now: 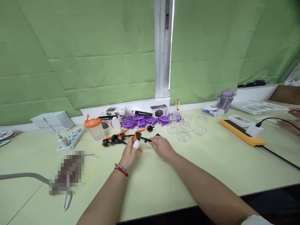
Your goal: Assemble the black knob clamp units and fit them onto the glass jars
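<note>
My left hand [128, 153] is closed around an orange and black clamp [138, 136], just above the table near its middle. The fingers of my right hand [162, 146] pinch the black arm that sticks out from this clamp to the right. A white patch covers one fingertip or thumb of the left hand. Similar clamps [114, 139] lie to the left of that hand. Behind both hands is a pile of purple plastic rings [138, 121], with a small black round piece [150, 128] in front of it.
Clear glass jars [183, 136] stand to the right of the pile, and cup-holder boxes [160, 111] behind it. An orange-lidded cup [94, 126] and a power strip [78, 137] are at left. Rightward lie an orange power strip [241, 134], a purple bottle [226, 101] and another person's hand [294, 112].
</note>
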The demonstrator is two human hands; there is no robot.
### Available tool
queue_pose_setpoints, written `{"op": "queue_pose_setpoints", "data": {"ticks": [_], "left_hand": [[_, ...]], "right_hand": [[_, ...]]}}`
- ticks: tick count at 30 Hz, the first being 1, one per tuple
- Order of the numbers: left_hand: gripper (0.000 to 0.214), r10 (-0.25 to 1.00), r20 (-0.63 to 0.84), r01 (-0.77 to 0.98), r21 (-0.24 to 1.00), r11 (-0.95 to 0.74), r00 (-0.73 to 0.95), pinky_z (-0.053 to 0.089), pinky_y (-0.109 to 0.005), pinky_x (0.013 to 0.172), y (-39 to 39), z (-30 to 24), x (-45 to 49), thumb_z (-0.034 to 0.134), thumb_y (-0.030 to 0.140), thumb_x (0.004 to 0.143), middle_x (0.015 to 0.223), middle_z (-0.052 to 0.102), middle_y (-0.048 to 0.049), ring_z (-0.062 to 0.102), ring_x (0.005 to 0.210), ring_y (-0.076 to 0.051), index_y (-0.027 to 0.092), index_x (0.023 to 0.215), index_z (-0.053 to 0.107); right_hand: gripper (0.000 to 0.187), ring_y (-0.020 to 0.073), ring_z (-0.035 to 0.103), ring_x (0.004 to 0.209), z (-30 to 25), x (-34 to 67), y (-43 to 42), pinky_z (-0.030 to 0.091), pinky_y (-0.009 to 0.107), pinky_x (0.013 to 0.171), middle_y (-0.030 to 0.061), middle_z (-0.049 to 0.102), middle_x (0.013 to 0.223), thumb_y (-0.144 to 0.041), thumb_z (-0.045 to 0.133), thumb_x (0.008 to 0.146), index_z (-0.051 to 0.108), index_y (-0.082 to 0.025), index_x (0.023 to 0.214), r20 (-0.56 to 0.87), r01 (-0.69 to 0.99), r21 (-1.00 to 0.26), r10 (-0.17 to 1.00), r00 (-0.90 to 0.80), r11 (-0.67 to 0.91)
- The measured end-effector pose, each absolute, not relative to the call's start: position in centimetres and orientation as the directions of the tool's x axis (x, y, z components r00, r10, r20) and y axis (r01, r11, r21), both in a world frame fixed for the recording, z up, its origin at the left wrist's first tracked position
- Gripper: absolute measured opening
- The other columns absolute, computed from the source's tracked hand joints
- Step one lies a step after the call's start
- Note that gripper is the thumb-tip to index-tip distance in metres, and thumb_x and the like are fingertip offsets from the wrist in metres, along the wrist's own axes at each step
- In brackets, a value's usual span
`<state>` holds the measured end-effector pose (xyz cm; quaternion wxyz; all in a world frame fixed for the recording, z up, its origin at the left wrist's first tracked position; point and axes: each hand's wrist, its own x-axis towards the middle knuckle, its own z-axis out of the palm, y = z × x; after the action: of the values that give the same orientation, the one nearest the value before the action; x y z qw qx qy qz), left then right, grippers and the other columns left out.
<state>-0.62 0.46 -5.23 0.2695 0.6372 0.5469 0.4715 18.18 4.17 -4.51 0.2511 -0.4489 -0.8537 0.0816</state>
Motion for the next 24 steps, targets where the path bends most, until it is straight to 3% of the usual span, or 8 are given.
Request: {"op": "queue_pose_setpoints", "data": {"ticks": [5, 10, 15, 20, 24], "left_hand": [[0.051, 0.960, 0.278, 0.807, 0.567, -0.163, -0.001, 0.031, -0.045, 0.101, 1.8, -6.2, -1.9, 0.054, 0.033, 0.078, 0.130, 0.049, -0.0147, 0.042, 0.123, -0.032, 0.016, 0.125, 0.046], [0.041, 0.991, 0.124, 0.898, 0.427, -0.106, 0.058, 0.029, -0.048, 0.102, 1.9, -6.8, -2.2, 0.052, 0.021, 0.074, 0.143, 0.041, -0.0121, 0.035, 0.131, -0.031, 0.021, 0.115, 0.057], [0.027, 0.990, 0.137, 0.913, 0.398, -0.092, 0.040, 0.036, -0.043, 0.093, 1.5, -5.9, -2.2, 0.048, 0.012, 0.072, 0.129, 0.054, -0.0094, 0.048, 0.119, -0.028, 0.021, 0.093, 0.064], [0.034, 0.987, 0.161, 0.911, 0.402, -0.089, 0.025, 0.037, -0.041, 0.086, 1.6, -5.5, -2.2, 0.044, 0.003, 0.067, 0.110, 0.062, -0.0074, 0.056, 0.103, -0.028, 0.022, 0.085, 0.065], [0.037, 0.980, 0.190, 0.888, 0.440, -0.137, 0.057, 0.036, -0.042, 0.088, 1.9, -5.9, -2.3, 0.042, 0.000, 0.065, 0.112, 0.063, -0.0071, 0.056, 0.104, -0.029, 0.021, 0.083, 0.066]], "right_hand": [[0.026, 0.0212, 0.059, 0.095, -3.4, 16.5, 8.4, 0.039, 0.027, 0.074, 0.0099, 0.067, 0.097, -0.027, 0.043, 0.093, 0.067, -0.018, 0.097, 0.293, 0.860, -0.191, 0.864, -0.411, 0.474], [0.026, 0.0248, 0.061, 0.097, -3.2, 12.9, 12.0, 0.040, 0.030, 0.076, 0.0139, 0.068, 0.098, -0.024, 0.046, 0.091, 0.070, -0.014, 0.092, 0.245, 0.894, -0.115, 0.884, -0.398, 0.434], [0.025, 0.0230, 0.064, 0.092, -4.6, 10.1, 13.5, 0.042, 0.029, 0.074, 0.0139, 0.069, 0.098, -0.017, 0.045, 0.090, 0.070, -0.014, 0.095, 0.183, 0.900, -0.106, 0.898, -0.399, 0.422], [0.023, 0.0211, 0.063, 0.094, -5.8, 9.8, 14.0, 0.042, 0.026, 0.072, 0.0113, 0.069, 0.099, -0.022, 0.048, 0.090, 0.070, -0.016, 0.094, 0.131, 0.893, -0.114, 0.897, -0.422, 0.436], [0.024, 0.0202, 0.062, 0.095, -6.3, 10.0, 13.8, 0.041, 0.025, 0.071, 0.0116, 0.067, 0.104, -0.027, 0.050, 0.091, 0.070, -0.017, 0.097, 0.122, 0.888, -0.120, 0.894, -0.430, 0.444]]}}
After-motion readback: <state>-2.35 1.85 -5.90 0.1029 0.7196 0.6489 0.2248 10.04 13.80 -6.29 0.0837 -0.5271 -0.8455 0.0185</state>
